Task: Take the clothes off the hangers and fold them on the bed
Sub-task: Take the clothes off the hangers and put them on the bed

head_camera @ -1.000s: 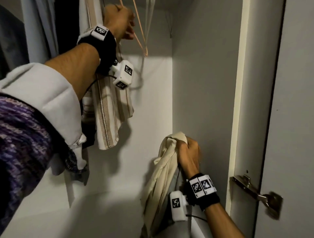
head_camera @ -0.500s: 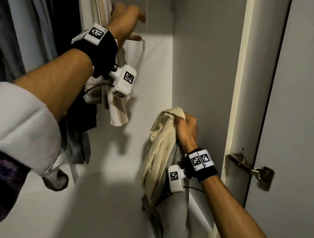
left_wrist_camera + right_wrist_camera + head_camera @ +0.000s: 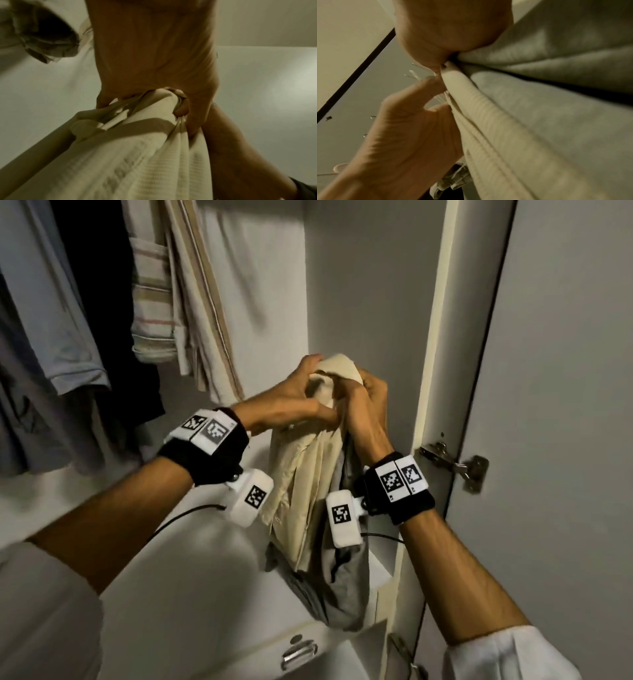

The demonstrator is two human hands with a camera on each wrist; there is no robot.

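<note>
Both hands (image 3: 301, 395) (image 3: 368, 405) grip cream shirt (image 3: 301, 474) — hanging lengthwise downward.

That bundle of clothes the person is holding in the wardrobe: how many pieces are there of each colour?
Cream garment: 1
Grey garment: 1
Total: 2

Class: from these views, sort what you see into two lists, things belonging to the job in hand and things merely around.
In the job:
cream shirt
grey garment
left hand, gripping the cream shirt
right hand, gripping both garments
striped shirt, hanging

Merely around:
wardrobe door
door hinge
drawer handle
</note>
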